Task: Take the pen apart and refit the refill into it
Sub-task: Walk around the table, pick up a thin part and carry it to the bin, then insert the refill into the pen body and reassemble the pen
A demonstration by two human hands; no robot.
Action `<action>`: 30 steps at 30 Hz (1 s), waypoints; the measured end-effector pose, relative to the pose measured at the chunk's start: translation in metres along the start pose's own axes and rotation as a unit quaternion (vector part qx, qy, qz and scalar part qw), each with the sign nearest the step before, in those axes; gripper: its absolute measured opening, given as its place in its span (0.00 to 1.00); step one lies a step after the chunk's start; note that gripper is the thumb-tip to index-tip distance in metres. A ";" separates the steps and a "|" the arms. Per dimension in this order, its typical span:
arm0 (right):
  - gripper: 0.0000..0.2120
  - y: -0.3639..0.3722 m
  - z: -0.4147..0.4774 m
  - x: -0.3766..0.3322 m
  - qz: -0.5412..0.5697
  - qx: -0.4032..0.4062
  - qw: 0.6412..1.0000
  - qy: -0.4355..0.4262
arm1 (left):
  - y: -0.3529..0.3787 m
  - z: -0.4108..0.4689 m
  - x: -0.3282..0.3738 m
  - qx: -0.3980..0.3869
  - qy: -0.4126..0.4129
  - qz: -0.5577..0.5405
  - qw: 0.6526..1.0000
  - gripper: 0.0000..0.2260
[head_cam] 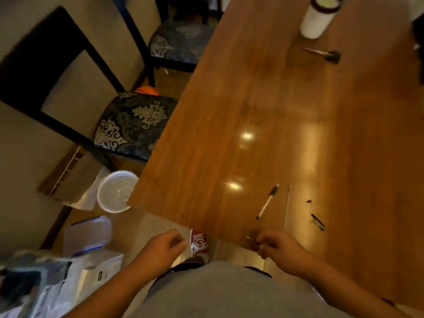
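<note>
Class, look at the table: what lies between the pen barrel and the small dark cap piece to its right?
The thin refill lies between the pen barrel and cap piece, touching neither, in the head view.

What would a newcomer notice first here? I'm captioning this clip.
The pen barrel and the thin refill lie side by side, apart, on the glossy wooden table near its front edge. Both hands hover curled just below them, the right at the table's edge. A white tumbler stands at the far end.
</note>
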State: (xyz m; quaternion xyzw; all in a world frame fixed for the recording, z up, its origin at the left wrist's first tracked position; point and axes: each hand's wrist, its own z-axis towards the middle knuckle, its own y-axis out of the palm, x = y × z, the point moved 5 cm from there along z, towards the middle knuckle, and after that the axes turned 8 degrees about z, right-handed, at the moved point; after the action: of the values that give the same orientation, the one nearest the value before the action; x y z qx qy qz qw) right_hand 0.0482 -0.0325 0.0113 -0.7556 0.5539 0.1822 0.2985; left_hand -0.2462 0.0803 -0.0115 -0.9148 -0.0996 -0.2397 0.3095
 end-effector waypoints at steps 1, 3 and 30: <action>0.06 -0.009 -0.001 -0.003 0.024 0.017 1.000 0.008 | -0.009 0.014 0.019 -0.011 0.029 0.007 0.999 0.04; 0.07 -0.026 -0.002 -0.009 0.060 0.056 0.997 0.011 | -0.020 0.041 0.057 -0.040 0.075 0.020 0.996 0.04; 0.07 -0.213 -0.006 0.059 0.397 0.203 0.895 -0.020 | 0.081 0.126 0.248 0.101 0.102 0.227 0.963 0.07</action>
State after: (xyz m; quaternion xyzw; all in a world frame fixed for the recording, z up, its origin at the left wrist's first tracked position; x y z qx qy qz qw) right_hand 0.2677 -0.0352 0.0335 -0.3921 0.8264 0.1846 0.3596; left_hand 0.0428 0.1026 -0.0171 -0.8480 0.1189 -0.2439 0.4552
